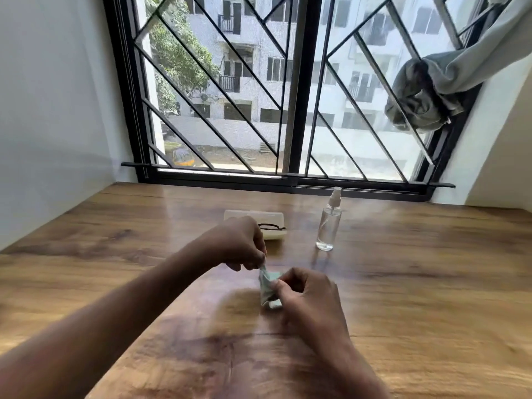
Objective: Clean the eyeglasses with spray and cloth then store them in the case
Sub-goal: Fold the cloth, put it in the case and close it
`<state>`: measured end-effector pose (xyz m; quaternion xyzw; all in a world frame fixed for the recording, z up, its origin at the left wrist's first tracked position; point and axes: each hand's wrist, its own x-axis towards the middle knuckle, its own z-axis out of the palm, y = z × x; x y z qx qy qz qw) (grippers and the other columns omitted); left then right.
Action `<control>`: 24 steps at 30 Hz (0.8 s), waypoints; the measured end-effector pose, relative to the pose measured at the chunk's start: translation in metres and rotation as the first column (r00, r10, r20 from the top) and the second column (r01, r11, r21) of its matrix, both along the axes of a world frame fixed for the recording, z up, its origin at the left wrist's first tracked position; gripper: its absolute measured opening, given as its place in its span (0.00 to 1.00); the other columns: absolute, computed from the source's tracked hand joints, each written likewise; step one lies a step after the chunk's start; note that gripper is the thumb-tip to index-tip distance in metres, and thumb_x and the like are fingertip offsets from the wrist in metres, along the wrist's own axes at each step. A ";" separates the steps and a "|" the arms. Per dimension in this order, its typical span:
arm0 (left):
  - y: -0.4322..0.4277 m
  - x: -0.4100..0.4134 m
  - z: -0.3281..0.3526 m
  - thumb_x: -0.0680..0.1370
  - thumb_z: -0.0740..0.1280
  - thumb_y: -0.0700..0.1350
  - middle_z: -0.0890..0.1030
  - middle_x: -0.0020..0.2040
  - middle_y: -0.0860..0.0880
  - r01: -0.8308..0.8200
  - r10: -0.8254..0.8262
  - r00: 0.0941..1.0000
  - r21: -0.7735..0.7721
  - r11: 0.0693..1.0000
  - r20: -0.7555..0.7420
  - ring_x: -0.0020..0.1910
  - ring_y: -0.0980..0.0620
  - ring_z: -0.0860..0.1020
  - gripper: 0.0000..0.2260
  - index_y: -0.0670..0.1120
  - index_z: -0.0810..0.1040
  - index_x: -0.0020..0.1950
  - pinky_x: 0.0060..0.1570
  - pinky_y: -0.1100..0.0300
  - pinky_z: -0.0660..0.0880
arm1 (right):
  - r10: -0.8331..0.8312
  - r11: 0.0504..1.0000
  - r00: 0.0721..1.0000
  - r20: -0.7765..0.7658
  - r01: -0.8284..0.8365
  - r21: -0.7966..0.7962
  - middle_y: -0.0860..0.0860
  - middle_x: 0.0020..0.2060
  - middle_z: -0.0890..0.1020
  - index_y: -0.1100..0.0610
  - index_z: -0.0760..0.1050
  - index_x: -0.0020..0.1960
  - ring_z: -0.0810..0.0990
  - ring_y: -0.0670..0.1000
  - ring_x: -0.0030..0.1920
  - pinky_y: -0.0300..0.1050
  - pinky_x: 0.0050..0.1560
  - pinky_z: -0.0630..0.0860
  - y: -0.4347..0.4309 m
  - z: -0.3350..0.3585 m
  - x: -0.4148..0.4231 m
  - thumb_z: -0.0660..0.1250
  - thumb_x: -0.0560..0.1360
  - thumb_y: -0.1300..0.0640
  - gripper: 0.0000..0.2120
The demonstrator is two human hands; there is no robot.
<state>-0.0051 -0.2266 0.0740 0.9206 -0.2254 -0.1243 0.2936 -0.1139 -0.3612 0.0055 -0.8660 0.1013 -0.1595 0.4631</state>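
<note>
A small pale green cloth (267, 286) hangs between my two hands above the middle of the wooden table (417, 283). My left hand (244, 244) pinches its top corner. My right hand (305, 292) grips its right side. Behind my left hand lies an open cream glasses case (273, 218), lid tipped back, with dark-framed eyeglasses (272, 226) lying in it, partly hidden by the hand. To the right of the case stands an upright clear spray bottle (329, 223) with a white nozzle.
A barred window (290, 90) runs along the table's far edge, with a grey curtain (426, 90) bunched at its upper right. White walls close in the left and right sides.
</note>
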 end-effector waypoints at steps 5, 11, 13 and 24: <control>-0.031 0.000 0.003 0.75 0.71 0.38 0.87 0.39 0.43 0.022 -0.023 0.999 0.031 0.999 0.042 0.32 0.54 0.81 0.04 0.40 0.86 0.46 0.27 0.64 0.75 | -0.140 0.981 0.989 0.051 0.146 -0.127 0.41 0.36 0.84 0.46 0.80 0.38 0.83 0.44 0.41 0.47 0.45 0.79 -0.019 -0.001 -0.012 0.71 0.72 0.47 0.05; -0.064 0.000 -0.001 0.75 0.72 0.38 0.85 0.37 0.47 0.046 -0.052 0.997 0.103 0.994 0.060 0.26 0.61 0.79 0.04 0.43 0.85 0.48 0.23 0.69 0.71 | -0.190 0.960 0.981 -0.032 0.179 -0.216 0.45 0.40 0.83 0.47 0.78 0.39 0.82 0.50 0.45 0.44 0.42 0.72 -0.030 0.000 -0.021 0.69 0.73 0.47 0.06; -0.072 0.000 -0.004 0.76 0.73 0.39 0.85 0.37 0.48 0.046 -0.054 0.997 0.118 0.992 0.062 0.29 0.59 0.80 0.05 0.43 0.84 0.50 0.23 0.70 0.71 | -0.206 0.954 0.978 -0.045 0.190 -0.232 0.46 0.42 0.84 0.48 0.80 0.41 0.82 0.51 0.46 0.44 0.43 0.73 -0.030 0.000 -0.022 0.69 0.73 0.47 0.06; -0.093 0.000 -0.015 0.75 0.74 0.41 0.87 0.38 0.46 0.061 -0.090 0.988 0.218 0.974 0.125 0.27 0.55 0.79 0.07 0.43 0.85 0.52 0.21 0.69 0.71 | -0.228 0.948 0.970 -0.086 0.201 -0.245 0.48 0.45 0.84 0.48 0.75 0.40 0.82 0.53 0.49 0.44 0.45 0.73 -0.033 0.002 -0.025 0.67 0.74 0.48 0.07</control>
